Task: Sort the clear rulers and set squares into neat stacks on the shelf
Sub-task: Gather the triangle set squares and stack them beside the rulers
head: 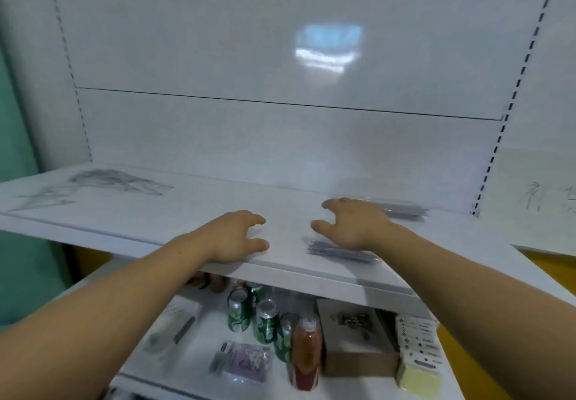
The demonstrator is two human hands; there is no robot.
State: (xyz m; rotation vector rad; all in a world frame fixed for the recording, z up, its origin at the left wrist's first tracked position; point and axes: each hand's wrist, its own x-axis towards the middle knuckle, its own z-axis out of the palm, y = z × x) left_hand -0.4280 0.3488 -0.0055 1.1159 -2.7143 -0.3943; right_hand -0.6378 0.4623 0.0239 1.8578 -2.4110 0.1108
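Note:
On the white shelf, a loose heap of clear set squares lies at the far left, with more flat clear pieces in front of it. A neat stack of clear rulers lies at the right, behind my right hand. A second small stack of rulers sits near the front edge, partly under that hand's palm. My right hand hovers with fingers spread and holds nothing. My left hand rests at the shelf's front edge, fingers curled apart, holding nothing.
Below the shelf stand green cans, a red sauce bottle, a brown cardboard box, packets and yellow pads. A white back panel rises behind the shelf. Another shelf with clear pieces lies at the right.

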